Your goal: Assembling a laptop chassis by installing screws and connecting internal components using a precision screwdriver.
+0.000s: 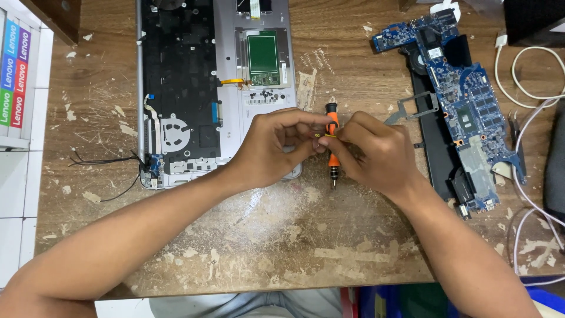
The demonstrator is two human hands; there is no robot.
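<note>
— What do the hands hold?
— Over a worn table (282, 247), the left hand (273, 147) and right hand (374, 153) both pinch an orange screwdriver (333, 144), tip down, fingers closed on its shaft.
— Anything else in the fingers?
— Possibly a small part; too tiny to tell.
— Around them?
— An opened laptop (194, 82) behind the left hand, a blue board (465, 100) to the right.

Clearly an electronics repair workshop: opened laptop shell (215, 88), bare blue circuit board (465, 100), loose white cables (529, 88), all on a scarred wooden workbench (282, 235).
</note>
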